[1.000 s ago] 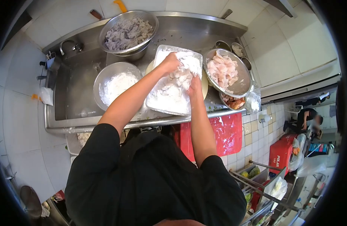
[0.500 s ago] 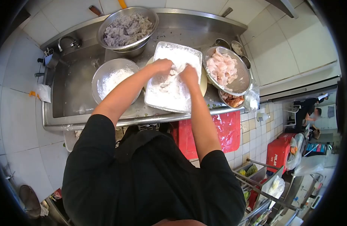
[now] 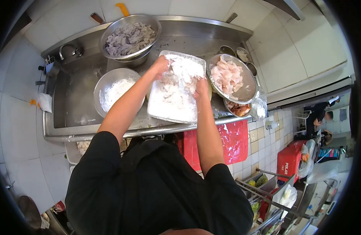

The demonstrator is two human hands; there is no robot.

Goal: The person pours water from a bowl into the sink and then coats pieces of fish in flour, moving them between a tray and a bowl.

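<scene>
A pale rectangular tray [image 3: 152, 108] holds white flour [image 3: 184, 66] and flour-coated pieces [image 3: 170, 92]. My left hand [image 3: 161, 65] is at the tray's upper left side, its fingers curled toward the flour. Near the right side is my right hand [image 3: 200, 87], partly in the flour, its fingers bent and dusted white. What either hand holds, if anything, is too hidden to name. A metal colander [image 3: 249, 88] of pale raw meat slices [image 3: 227, 76] stands right of the tray. To the left is a bowl [image 3: 99, 94] with white powder [image 3: 119, 92] inside.
A large bowl [image 3: 158, 31] of greyish shredded food stands at the back left beside the sink basin [image 3: 76, 94]. Small metal bowls [image 3: 227, 50] and a bowl of darker meat [image 3: 239, 109] are at the right. A red lid [image 3: 233, 143] lies below the counter. A person [image 3: 319, 115] is far right.
My hands have moved apart from the tray's middle toward its two sides. The flour has shifted toward the tray's upper part, and more coated pieces show. The view has shifted slightly.
</scene>
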